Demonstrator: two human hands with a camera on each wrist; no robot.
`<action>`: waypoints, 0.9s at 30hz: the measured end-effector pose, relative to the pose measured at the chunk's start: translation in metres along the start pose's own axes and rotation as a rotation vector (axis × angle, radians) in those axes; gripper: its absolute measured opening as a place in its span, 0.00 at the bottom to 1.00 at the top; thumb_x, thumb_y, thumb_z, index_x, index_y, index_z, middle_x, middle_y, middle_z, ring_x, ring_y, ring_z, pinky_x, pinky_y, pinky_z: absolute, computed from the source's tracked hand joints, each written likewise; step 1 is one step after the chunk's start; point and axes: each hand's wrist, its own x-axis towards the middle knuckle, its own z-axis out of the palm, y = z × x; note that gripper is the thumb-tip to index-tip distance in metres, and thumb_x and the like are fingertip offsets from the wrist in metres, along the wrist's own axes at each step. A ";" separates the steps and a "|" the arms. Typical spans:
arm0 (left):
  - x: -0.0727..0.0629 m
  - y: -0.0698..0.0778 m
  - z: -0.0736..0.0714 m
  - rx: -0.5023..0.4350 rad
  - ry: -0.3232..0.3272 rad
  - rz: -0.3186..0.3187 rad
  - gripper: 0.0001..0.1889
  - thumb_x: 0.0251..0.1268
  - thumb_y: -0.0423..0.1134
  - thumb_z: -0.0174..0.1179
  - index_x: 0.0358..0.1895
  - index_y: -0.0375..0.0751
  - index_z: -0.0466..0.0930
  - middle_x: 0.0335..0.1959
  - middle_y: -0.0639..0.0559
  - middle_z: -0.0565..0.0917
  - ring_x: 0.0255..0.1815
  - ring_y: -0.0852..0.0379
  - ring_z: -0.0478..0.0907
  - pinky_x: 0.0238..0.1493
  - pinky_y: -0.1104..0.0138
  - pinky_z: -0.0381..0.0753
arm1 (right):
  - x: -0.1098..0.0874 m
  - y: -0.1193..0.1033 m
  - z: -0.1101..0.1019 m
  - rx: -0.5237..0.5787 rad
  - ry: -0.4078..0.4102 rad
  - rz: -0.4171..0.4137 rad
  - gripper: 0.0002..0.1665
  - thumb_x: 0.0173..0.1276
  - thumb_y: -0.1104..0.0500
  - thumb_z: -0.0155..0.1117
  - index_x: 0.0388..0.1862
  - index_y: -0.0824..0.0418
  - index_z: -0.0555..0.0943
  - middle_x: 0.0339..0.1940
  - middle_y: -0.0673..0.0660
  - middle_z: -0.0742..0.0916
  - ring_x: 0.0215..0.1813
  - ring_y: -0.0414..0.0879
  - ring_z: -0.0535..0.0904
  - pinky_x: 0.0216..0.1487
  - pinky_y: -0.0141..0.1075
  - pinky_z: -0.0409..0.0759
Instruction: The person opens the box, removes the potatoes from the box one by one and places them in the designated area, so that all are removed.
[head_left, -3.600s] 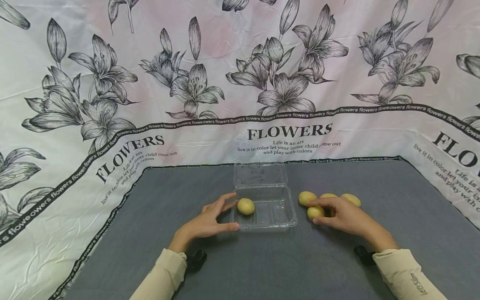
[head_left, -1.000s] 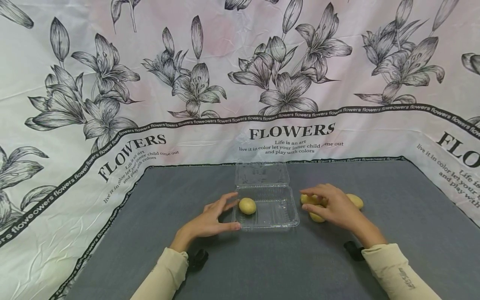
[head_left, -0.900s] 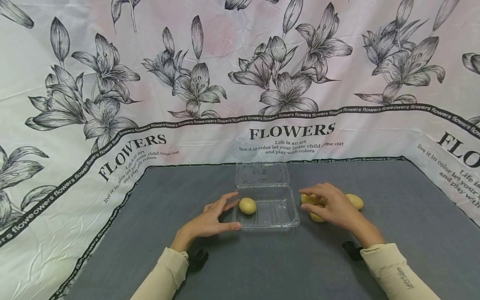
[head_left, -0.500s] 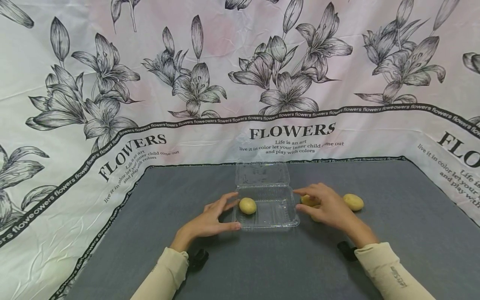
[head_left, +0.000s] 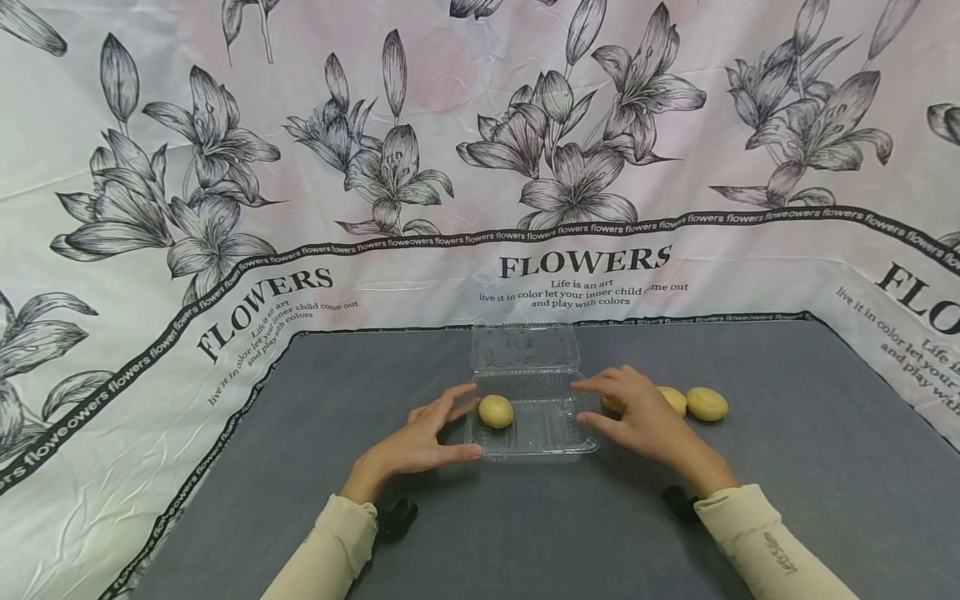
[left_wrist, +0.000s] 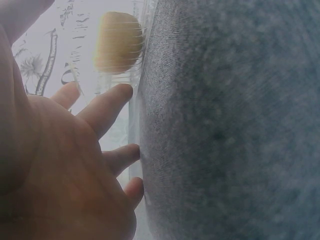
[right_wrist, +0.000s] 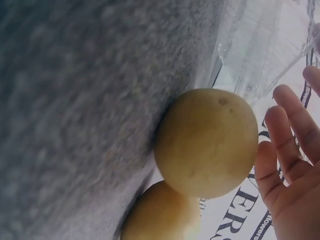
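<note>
A clear plastic clamshell box (head_left: 540, 429) stands with its lid (head_left: 525, 348) folded back, a yellow potato (head_left: 496, 412) in its left part. My left hand (head_left: 416, 442) rests at the box's left side, thumb by the front corner, fingers spread; in the left wrist view the potato (left_wrist: 119, 44) shows through the plastic wall. My right hand (head_left: 647, 421) reaches over the box's right edge with fingers extended and nothing held. Behind it lie potatoes (head_left: 707, 404), one largely hidden. The right wrist view shows a potato (right_wrist: 207, 142) close beside the fingers and another (right_wrist: 162, 215) behind it.
The grey tabletop (head_left: 525, 525) extends around the box and hands. A white cloth (head_left: 405, 292) with flower prints and lettering hangs along the back and left side. A black wrist device (head_left: 395, 521) sits under the left forearm, another (head_left: 679, 505) under the right.
My right hand has lifted off the front potato and moved left to the box's right edge, uncovering potatoes on the right. The left hand and the potato in the box stay put.
</note>
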 end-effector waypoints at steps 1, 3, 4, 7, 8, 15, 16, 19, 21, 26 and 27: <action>0.000 0.000 0.000 0.000 0.000 -0.001 0.50 0.65 0.62 0.65 0.83 0.60 0.44 0.79 0.60 0.65 0.86 0.44 0.44 0.76 0.37 0.41 | 0.001 -0.001 0.001 -0.003 -0.001 0.000 0.26 0.57 0.58 0.81 0.56 0.55 0.87 0.45 0.55 0.89 0.46 0.46 0.78 0.45 0.44 0.76; 0.000 0.000 0.000 -0.001 -0.001 -0.003 0.50 0.65 0.63 0.65 0.83 0.60 0.44 0.79 0.60 0.65 0.86 0.45 0.44 0.76 0.37 0.41 | 0.002 -0.002 0.002 -0.003 -0.008 0.003 0.25 0.57 0.57 0.81 0.56 0.55 0.87 0.46 0.55 0.89 0.46 0.46 0.78 0.45 0.44 0.75; 0.000 0.000 0.000 -0.001 -0.001 -0.004 0.50 0.65 0.63 0.65 0.83 0.60 0.44 0.79 0.60 0.65 0.86 0.45 0.44 0.76 0.37 0.40 | 0.003 -0.003 0.002 -0.004 -0.013 0.005 0.25 0.58 0.57 0.80 0.56 0.55 0.87 0.46 0.54 0.89 0.46 0.46 0.77 0.45 0.43 0.74; 0.001 0.001 0.000 -0.003 -0.002 -0.007 0.50 0.65 0.63 0.65 0.83 0.60 0.44 0.79 0.60 0.65 0.86 0.45 0.44 0.76 0.37 0.40 | 0.004 -0.005 0.003 -0.003 -0.025 0.010 0.25 0.58 0.56 0.80 0.56 0.55 0.87 0.46 0.53 0.89 0.44 0.47 0.76 0.43 0.40 0.71; 0.001 0.001 0.000 -0.004 -0.002 -0.007 0.50 0.65 0.63 0.65 0.83 0.59 0.44 0.79 0.60 0.65 0.86 0.45 0.44 0.76 0.37 0.40 | 0.005 -0.005 0.003 -0.001 -0.031 0.014 0.25 0.59 0.55 0.80 0.56 0.54 0.87 0.47 0.53 0.89 0.44 0.48 0.76 0.43 0.40 0.70; 0.002 0.001 0.000 -0.002 -0.004 -0.006 0.51 0.64 0.64 0.65 0.83 0.59 0.44 0.79 0.59 0.65 0.86 0.45 0.44 0.76 0.37 0.41 | 0.007 -0.009 0.006 -0.008 -0.043 0.012 0.25 0.60 0.53 0.79 0.57 0.54 0.87 0.47 0.54 0.89 0.48 0.47 0.78 0.46 0.45 0.75; 0.002 0.001 0.001 -0.002 -0.005 -0.006 0.51 0.65 0.63 0.65 0.83 0.59 0.44 0.79 0.59 0.65 0.86 0.45 0.44 0.76 0.37 0.41 | 0.008 -0.010 0.007 -0.008 -0.039 0.007 0.25 0.59 0.53 0.80 0.57 0.54 0.87 0.47 0.54 0.89 0.48 0.47 0.78 0.47 0.46 0.76; 0.002 0.001 0.001 -0.003 -0.004 -0.005 0.51 0.65 0.63 0.65 0.83 0.59 0.44 0.80 0.58 0.65 0.86 0.45 0.44 0.76 0.36 0.41 | 0.009 -0.011 0.008 -0.006 -0.025 -0.005 0.25 0.58 0.53 0.80 0.56 0.53 0.87 0.47 0.53 0.89 0.48 0.46 0.78 0.48 0.46 0.76; 0.002 0.001 0.001 -0.004 -0.003 -0.005 0.50 0.65 0.63 0.65 0.83 0.59 0.44 0.80 0.58 0.65 0.86 0.45 0.44 0.76 0.36 0.41 | 0.010 -0.012 0.010 -0.001 -0.015 -0.013 0.25 0.58 0.53 0.81 0.55 0.53 0.87 0.46 0.53 0.90 0.47 0.45 0.78 0.48 0.46 0.75; 0.001 0.001 0.001 0.002 0.000 -0.006 0.50 0.65 0.63 0.65 0.83 0.61 0.44 0.80 0.60 0.64 0.86 0.44 0.45 0.76 0.37 0.42 | 0.012 -0.015 0.015 0.011 -0.008 -0.010 0.25 0.58 0.53 0.81 0.56 0.52 0.87 0.46 0.53 0.90 0.45 0.45 0.77 0.47 0.45 0.72; 0.001 0.001 0.001 0.003 0.000 -0.007 0.50 0.65 0.63 0.65 0.83 0.61 0.44 0.80 0.60 0.64 0.86 0.44 0.45 0.76 0.37 0.42 | 0.012 -0.016 0.016 0.012 -0.007 -0.007 0.25 0.58 0.53 0.81 0.56 0.52 0.87 0.46 0.53 0.90 0.45 0.45 0.77 0.47 0.45 0.72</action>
